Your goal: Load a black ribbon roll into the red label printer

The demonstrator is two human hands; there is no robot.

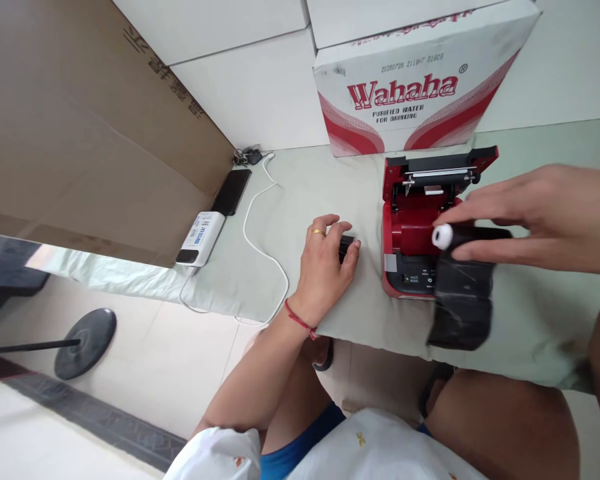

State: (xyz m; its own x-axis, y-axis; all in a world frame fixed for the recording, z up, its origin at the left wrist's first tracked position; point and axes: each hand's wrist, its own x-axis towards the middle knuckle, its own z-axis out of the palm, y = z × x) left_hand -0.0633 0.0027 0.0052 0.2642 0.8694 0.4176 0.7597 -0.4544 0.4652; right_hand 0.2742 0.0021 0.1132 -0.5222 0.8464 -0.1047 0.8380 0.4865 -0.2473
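Note:
My right hand [535, 213] pinches a roll [473, 236] of dark film with a white core end. A loose black strip [463, 303] hangs down from the roll, over the right front of a small red-and-black printer [395, 270]. The printer's lid [440, 175] stands raised at the back, with a roller and metal rod across it, and the red bay inside shows. On the cloth left of the printer, my left hand [325, 260] curls its fingers over a small black object [347, 247], mostly hidden beneath them.
A Wahaha water carton [420, 87] stands against the wall behind the printer. To the left are a large brown cardboard box [90, 127], a white device [203, 237], a black phone [233, 191], a white cable [253, 230] and keys [247, 157]. The cloth-covered table's [260, 293] front edge lies above my legs.

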